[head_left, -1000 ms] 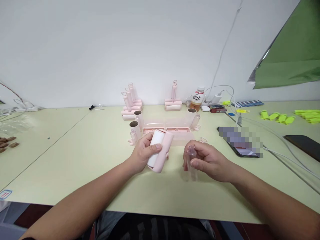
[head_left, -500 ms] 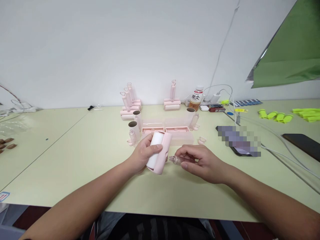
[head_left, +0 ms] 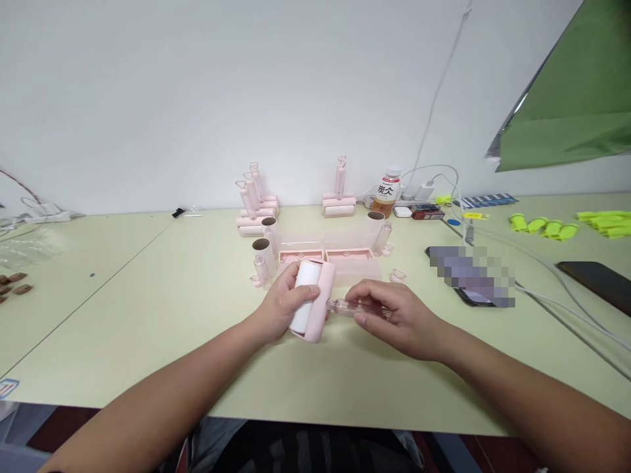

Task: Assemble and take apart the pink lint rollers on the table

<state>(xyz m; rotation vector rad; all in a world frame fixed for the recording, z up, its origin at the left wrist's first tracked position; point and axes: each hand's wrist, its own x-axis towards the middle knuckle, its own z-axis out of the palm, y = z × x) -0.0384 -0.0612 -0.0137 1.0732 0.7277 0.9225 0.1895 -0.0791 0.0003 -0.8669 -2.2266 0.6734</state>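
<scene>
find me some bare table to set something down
Bare: pale green tabletop between the dark straight seam and left hand, plus the near strip between the forearms. Crowded: farther back, around white cylindrical rolls and open pink plastic boxes.

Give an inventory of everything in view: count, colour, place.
lint roller head: 1, pink and white, front
clear handle: 1, pinkish, right of centre
open cases: 2, pink and translucent, centre
standing rolls: 3, white, brown cores, flanking cases
loose handles: at least 3, translucent, beside rolls
assembled lint rollers: 4, pink and white, near wall
drink bottle: 1, amber, near wall
phones: 2, dark, right
plastic pieces: several, neon yellow, far right
brown pieces: several, left edge
cables: several, white, right
sheet: 1, green, upper right
table: 1, pale green, beneath
wall: 1, white, behind
left hand: 1, bare, gripping lint roller head
right hand: 1, bare, holding clear handle
</scene>
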